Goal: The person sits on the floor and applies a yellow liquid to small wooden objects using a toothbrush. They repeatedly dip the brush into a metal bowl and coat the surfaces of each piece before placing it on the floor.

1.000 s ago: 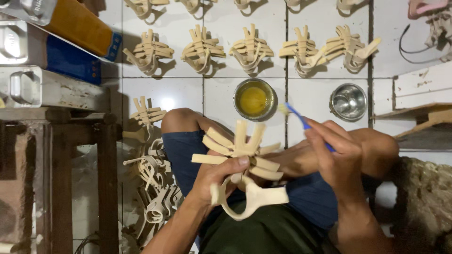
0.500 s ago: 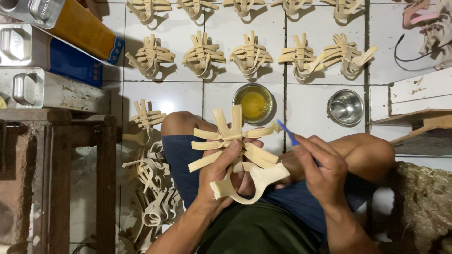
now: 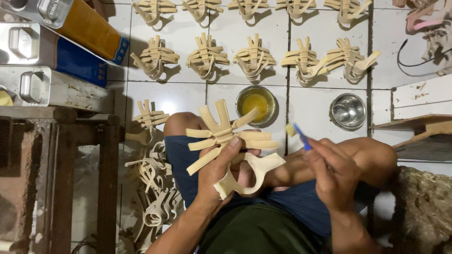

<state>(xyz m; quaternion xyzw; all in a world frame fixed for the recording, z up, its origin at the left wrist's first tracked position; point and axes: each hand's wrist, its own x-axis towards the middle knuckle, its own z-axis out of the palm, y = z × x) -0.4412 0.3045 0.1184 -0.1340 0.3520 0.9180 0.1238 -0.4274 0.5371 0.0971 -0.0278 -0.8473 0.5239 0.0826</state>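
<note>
- The left hand (image 3: 221, 171) has its fingers closed around a bundle of tan straps (image 3: 226, 141), a woven set of strips ending in a loop, held above the lap between the knees.
- Compared with a second ago, the bundle has been turned: its upright forked strips now lean to the left, and the loop end hangs lower right, just under the thumb.
- The right hand (image 3: 336, 174) has its fingers pinched shut on a small blue brush (image 3: 299, 136); its yellowish tip points up and left, toward the straps.
- The brush has drawn back from the straps; a clear gap now shows between tip and strips, where earlier the two sat closer.
- The bowl of yellow glue (image 3: 256, 102) stands on the tiled floor (image 3: 315, 113) just beyond the knees, near the brush tip; judging by this, the brush is between strokes or about to be loaded.
- An empty steel bowl (image 3: 347, 111) sits to its right, apart.
- Rows of finished strap bundles (image 3: 254, 57) lie farther out on the floor, with loose ones piled (image 3: 155, 188) at the left.
</note>
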